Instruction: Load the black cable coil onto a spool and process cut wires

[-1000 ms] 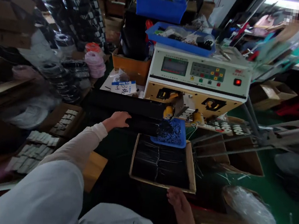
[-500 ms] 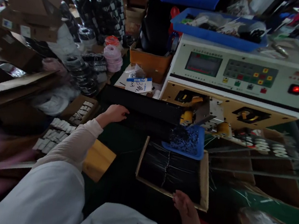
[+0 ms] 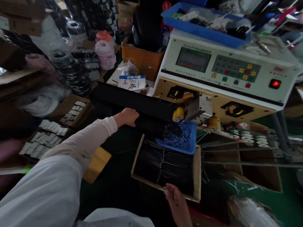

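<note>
My left hand [image 3: 128, 117] reaches over the front edge of a long black trough [image 3: 133, 101] below the machine [image 3: 225, 75]. Its fingers are curled down and closed; what they hold, if anything, is lost in the dark. My right hand [image 3: 175, 199] hangs at the near edge of a carton of black wires [image 3: 148, 162], with fingers extended and slightly bent and nothing seen in them. The wires lie in bundles inside that carton. Between trough and carton sits a blue tray [image 3: 181, 135] covered in small black bits.
Yellow rollers [image 3: 179, 114] stick out at the trough's right end. On the machine rests a blue bin [image 3: 207, 25] of loose parts. Wire coils [image 3: 104, 55] and cartons stand at left, near a box of white pieces [image 3: 43, 139]. A plastic bag [image 3: 260, 224] lies at right.
My left hand has moved right along the trough, its fingers now curled down. My right hand stays by the carton's near edge. The whole view has swung, shifting the scene left.
</note>
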